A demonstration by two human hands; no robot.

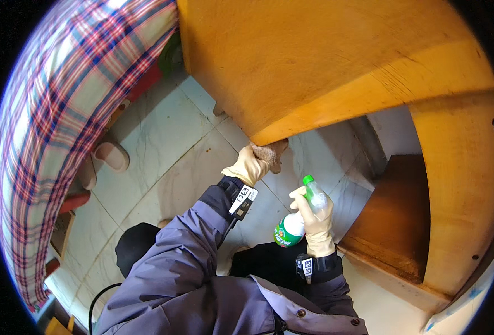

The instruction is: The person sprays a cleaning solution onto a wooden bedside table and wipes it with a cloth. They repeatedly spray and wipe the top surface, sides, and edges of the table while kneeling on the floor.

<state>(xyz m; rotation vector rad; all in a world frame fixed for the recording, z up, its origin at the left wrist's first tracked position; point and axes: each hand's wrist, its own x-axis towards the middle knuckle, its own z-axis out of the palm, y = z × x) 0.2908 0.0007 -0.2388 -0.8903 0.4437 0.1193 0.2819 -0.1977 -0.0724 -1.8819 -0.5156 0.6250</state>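
My left hand (249,165), in a cream rubber glove, grips a brownish cloth (270,154) just under the near corner of a wooden desk (314,63). The cloth touches the underside of the corner, and part of it hangs to the right. Lower and to the right, my right hand (316,220), gloved alike, holds a spray bottle (289,230) by its neck. The bottle has a white body, a green label and a green nozzle, and it tilts with its base towards the lower left. Its trigger is partly hidden by the fingers.
A brown wooden shelf board (391,209) lies low at the right, beside the desk's side panel (460,188). At the left hangs a plaid bed cover (75,92), with pale slippers (112,156) on the tiled floor (159,167) near it. A black cable (98,297) loops at the lower left.
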